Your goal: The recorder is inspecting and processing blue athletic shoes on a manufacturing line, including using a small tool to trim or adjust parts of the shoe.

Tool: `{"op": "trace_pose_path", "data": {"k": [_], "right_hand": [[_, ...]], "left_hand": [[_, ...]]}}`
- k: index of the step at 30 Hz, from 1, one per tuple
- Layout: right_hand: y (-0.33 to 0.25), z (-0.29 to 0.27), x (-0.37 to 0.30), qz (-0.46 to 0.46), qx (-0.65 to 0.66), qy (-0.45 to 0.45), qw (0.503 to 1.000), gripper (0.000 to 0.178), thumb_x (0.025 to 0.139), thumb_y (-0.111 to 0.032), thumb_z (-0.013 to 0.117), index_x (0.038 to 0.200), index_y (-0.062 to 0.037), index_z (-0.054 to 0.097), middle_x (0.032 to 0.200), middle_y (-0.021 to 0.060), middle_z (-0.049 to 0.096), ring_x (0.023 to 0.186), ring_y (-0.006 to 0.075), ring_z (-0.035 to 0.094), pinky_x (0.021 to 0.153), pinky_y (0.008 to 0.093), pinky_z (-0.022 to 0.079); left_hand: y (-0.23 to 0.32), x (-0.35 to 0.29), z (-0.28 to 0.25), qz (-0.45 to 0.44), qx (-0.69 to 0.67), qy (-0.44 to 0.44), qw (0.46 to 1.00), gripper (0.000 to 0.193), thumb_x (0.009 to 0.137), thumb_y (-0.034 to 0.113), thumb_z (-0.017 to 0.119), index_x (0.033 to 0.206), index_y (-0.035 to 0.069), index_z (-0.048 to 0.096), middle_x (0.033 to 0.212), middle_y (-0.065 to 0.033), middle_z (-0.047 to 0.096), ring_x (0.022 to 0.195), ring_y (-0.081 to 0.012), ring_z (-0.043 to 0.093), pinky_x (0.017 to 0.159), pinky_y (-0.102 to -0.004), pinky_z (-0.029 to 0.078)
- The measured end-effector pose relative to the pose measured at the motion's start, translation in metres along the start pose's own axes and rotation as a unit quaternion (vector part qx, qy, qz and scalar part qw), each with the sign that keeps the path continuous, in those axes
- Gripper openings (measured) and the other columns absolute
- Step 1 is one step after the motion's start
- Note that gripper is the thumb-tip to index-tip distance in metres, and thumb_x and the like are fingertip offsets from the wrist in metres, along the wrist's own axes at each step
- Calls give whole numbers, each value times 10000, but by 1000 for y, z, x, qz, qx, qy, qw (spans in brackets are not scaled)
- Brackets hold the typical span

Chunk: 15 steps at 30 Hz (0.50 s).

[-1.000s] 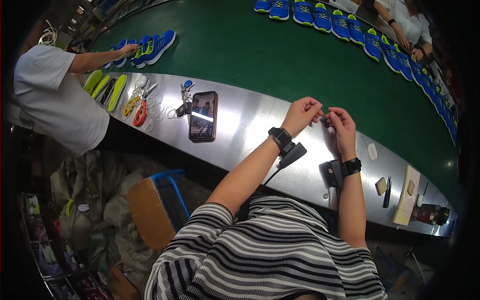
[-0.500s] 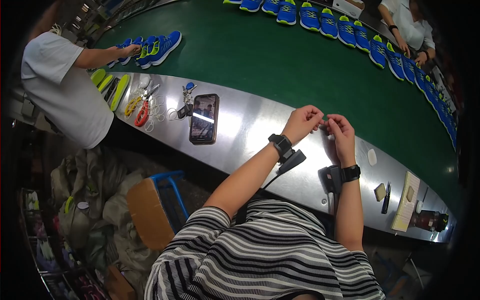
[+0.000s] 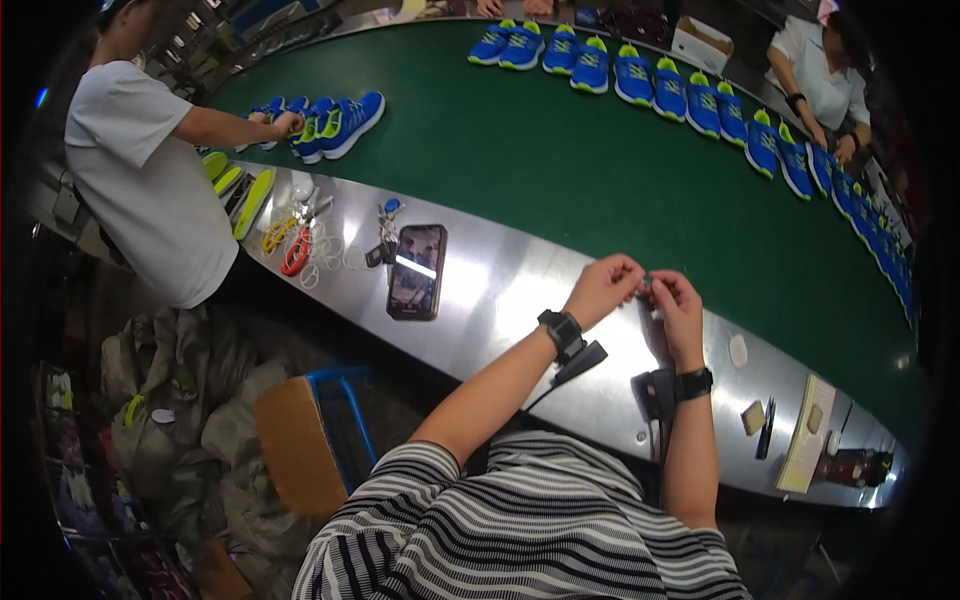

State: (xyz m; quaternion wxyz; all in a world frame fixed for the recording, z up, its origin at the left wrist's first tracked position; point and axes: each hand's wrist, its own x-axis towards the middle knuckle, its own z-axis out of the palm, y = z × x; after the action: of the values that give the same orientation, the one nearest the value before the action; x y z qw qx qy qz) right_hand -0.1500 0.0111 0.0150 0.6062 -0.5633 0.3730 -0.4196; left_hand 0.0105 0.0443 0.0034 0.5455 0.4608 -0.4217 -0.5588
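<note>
Over the seam between the steel table edge [image 3: 500, 290] and the green belt [image 3: 560, 190], both my hands are raised with their fingertips close together. My left hand [image 3: 605, 288] is pinched, thumb against fingers. Facing it, my right hand [image 3: 678, 305] has its fingers curled in a pinch too. Whatever is between the fingertips is too small to make out. A black device is strapped on each wrist. A small white oval piece [image 3: 738, 349] lies on the steel to the right of my right hand.
Blue sneakers [image 3: 590, 65] line the belt's far side. A phone [image 3: 416, 272], keys [image 3: 388, 215], red-handled scissors [image 3: 296, 253] and lime insoles [image 3: 255, 203] lie left; a paper pad [image 3: 805, 440] and dark jar [image 3: 855, 467] right. A co-worker [image 3: 150, 180] handles shoes at left. A stool [image 3: 295, 445] stands below.
The view has shifted, so the table and shoes sit lower in the picture. My hands keep their pinched pose, fingertips still close together.
</note>
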Motion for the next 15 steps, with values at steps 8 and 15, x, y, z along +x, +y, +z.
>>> {"op": "trace_pose_path", "data": {"k": [8,15], "right_hand": [[5,-2,-4,-11,80,5,997,128,909,-22,516,1006,15,591,943,81,641,887,145,625,758,264,516],[1,-5,1,-47,10,-30,998,145,927,-110,553,1001,9,592,907,68,642,872,121,620,771,268,521]], "left_hand": [[-9,6,12,1,6,2,1000,173,931,183,563,991,24,595,797,-8,612,687,-53,542,579,-199,437],[8,1,8,11,81,20,996,176,943,181,549,975,12,590,847,-42,642,764,-96,606,623,-206,481]]}}
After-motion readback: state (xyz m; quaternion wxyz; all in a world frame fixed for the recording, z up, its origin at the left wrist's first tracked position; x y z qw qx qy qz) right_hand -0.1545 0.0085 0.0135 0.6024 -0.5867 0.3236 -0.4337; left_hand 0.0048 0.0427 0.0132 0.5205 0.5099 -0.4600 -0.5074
